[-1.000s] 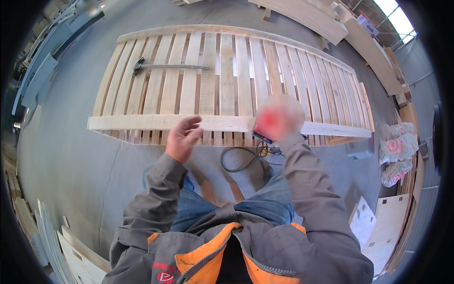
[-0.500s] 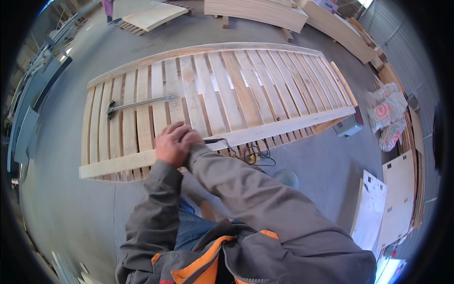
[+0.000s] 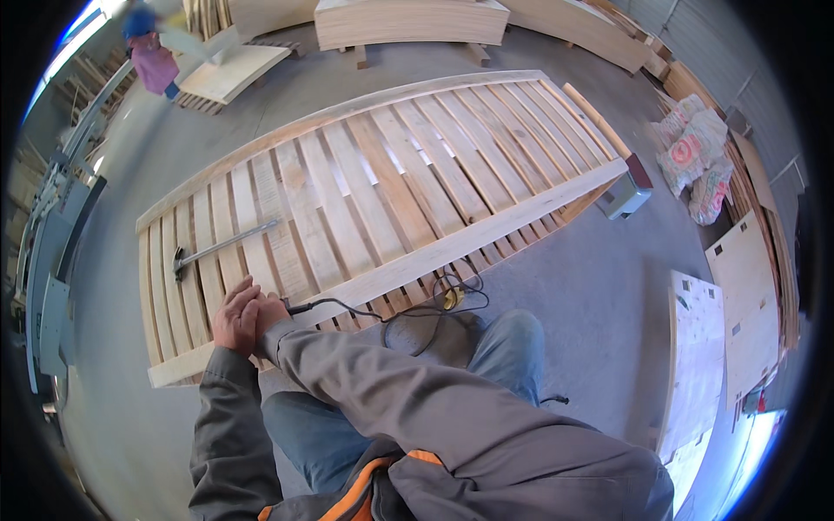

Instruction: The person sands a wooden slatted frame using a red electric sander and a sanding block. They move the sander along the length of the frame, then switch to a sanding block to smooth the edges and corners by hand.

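Left hand (image 3: 233, 314) and right hand (image 3: 271, 313) together on wooden slat panel (image 3: 391, 174), hammer (image 3: 217, 249) nearby, black cable (image 3: 382, 308)

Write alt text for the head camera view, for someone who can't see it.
A person's left hand and right hand press together on the front rail of a large slatted wooden panel, where a black cable ends. A long metal hammer lies on the slats.

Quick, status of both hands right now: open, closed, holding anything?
Left hand: on top, fingers curled over the right hand at the front rail; any grip cannot be told.
Right hand: mostly covered; a black cable leads in, tool hidden.
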A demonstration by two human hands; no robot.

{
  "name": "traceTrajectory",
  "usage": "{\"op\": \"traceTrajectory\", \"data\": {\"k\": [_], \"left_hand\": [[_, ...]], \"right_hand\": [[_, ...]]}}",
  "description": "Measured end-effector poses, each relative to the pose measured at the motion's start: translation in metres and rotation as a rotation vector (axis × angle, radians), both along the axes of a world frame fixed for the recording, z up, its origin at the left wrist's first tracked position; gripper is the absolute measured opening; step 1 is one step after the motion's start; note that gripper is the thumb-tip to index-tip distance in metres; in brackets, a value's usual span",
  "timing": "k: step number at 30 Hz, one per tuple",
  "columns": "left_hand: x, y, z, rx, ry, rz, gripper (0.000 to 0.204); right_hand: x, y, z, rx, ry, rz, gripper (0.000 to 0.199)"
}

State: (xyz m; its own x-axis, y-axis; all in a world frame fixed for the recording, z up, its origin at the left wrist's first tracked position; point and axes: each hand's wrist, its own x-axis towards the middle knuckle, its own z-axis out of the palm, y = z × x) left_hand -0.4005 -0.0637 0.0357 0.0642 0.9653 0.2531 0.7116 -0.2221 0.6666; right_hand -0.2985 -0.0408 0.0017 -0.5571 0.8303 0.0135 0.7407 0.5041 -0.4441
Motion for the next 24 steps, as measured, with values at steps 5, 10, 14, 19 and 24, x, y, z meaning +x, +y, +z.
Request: {"op": "traceTrajectory", "data": {"k": [5, 10, 14, 19, 24], "left_hand": [[0.041, 0.011, -0.012, -0.044, -0.063, -0.039, 0.042], [0.107, 0.034, -0.013, -0.019, -0.081, -0.131, 0.038], [0.157, 0.051, -0.011, -0.038, -0.098, -0.153, 0.036], [0.205, 0.073, -0.013, -0.019, -0.067, -0.215, 0.034], [0.267, 0.092, -0.019, 0.000, -0.071, -0.255, 0.031]], "right_hand": [[0.054, 0.003, 0.002, -0.060, 0.012, -0.007, 0.037], [0.118, 0.017, 0.000, -0.013, -0.024, -0.079, 0.033], [0.169, 0.032, 0.006, -0.084, -0.032, -0.082, 0.040], [0.222, 0.038, 0.015, -0.053, -0.038, -0.163, 0.040], [0.282, 0.055, 0.011, -0.103, -0.081, -0.205, 0.041]]}}
